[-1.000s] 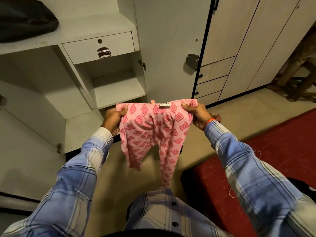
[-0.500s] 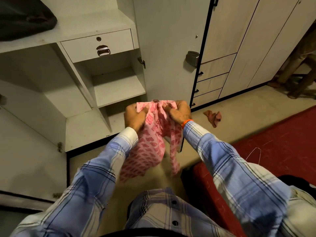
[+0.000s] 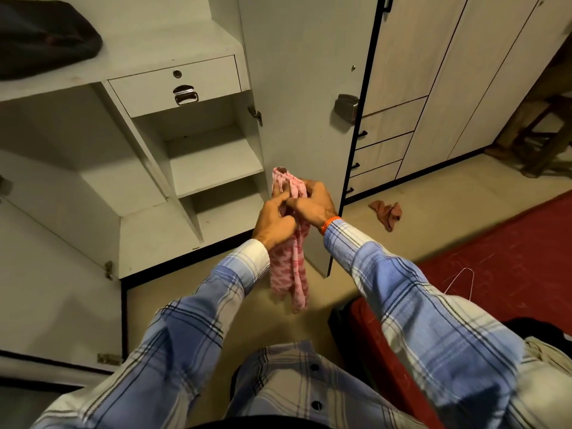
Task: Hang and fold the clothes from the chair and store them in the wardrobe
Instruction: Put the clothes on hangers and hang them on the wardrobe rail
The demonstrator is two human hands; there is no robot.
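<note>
A pair of pink patterned trousers (image 3: 290,274) hangs folded lengthwise in front of the open white wardrobe (image 3: 213,162). My left hand (image 3: 274,222) and my right hand (image 3: 312,204) meet at its waistband and both grip the bunched cloth, fingers curled round it. The legs dangle together below my hands, above the beige floor. An orange band sits on my right wrist.
The wardrobe door (image 3: 303,88) stands open just behind my hands. A dark garment (image 3: 46,38) lies on the upper shelf above a drawer (image 3: 176,85). A reddish cloth (image 3: 387,213) lies on the floor. A red mattress (image 3: 495,258) with a wire hanger (image 3: 461,281) is at right.
My hands have come together from holding the waistband spread wide. The trousers went from flat and open to folded in half lengthwise, the legs now hanging as one narrow strip.
</note>
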